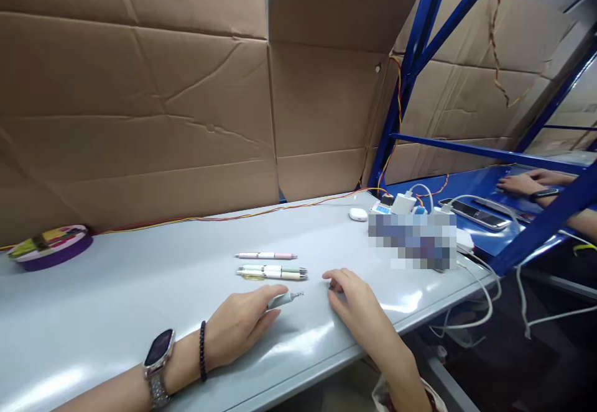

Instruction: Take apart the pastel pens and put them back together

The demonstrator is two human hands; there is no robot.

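My left hand [242, 325] lies on the grey table [116, 300] with its fingers closed round a pale green pen [285, 299], whose tip points right. A watch and a black bead bracelet sit on that wrist. My right hand [349, 297] rests just right of the pen tip, fingers curled down onto the table with a small dark bit at the fingertips that I cannot make out. Beyond the hands lie a pink and white pen [265, 255] and two more pens [273, 272] side by side.
Cardboard sheets wall off the back. A purple round tin [51, 247] sits far left. White earbud case [358, 214], chargers and cables [405, 204] lie at the right, by a blue rack [536, 232]. Another person's hands [527, 183] rest beside a phone [476, 214].
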